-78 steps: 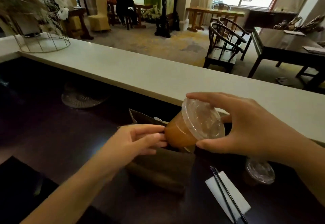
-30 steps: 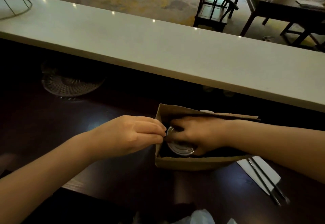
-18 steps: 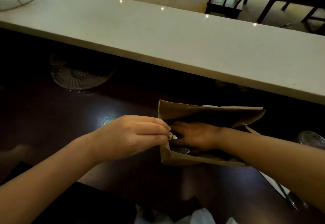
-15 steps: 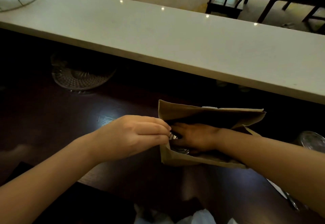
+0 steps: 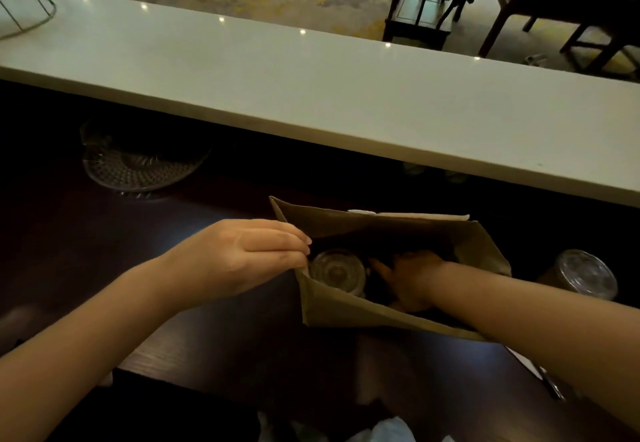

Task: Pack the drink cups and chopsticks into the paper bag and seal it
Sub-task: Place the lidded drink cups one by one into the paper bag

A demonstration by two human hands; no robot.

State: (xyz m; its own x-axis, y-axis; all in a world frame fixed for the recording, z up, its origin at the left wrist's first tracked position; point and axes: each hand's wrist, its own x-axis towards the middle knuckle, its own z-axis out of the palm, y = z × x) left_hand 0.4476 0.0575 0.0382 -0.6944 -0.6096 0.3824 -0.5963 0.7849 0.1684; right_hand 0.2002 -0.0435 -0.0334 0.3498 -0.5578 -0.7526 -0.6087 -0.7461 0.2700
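A brown paper bag (image 5: 346,313) stands open on the dark counter. My left hand (image 5: 242,254) pinches the bag's left rim and holds it open. Inside, at the left end, sits a lidded drink cup (image 5: 336,271) with its clear lid facing up. My right hand (image 5: 410,277) is down inside the bag just right of that cup, fingers spread, apart from the lid. A second lidded cup (image 5: 583,273) stands on the counter right of the bag. Only the metal ends of the chopsticks (image 5: 552,384) show below my right forearm.
A raised white bar ledge (image 5: 311,74) runs across behind the bag. A patterned glass dish (image 5: 138,164) lies on the dark counter at the left. A wire stand (image 5: 20,8) sits on the ledge's far left. Crumpled plastic (image 5: 388,431) lies at the bottom edge.
My right hand lowered the cup into the bag, then let go and slid right, uncovering the lid. My left hand kept its pinch on the rim. The view tilted down and shifted.
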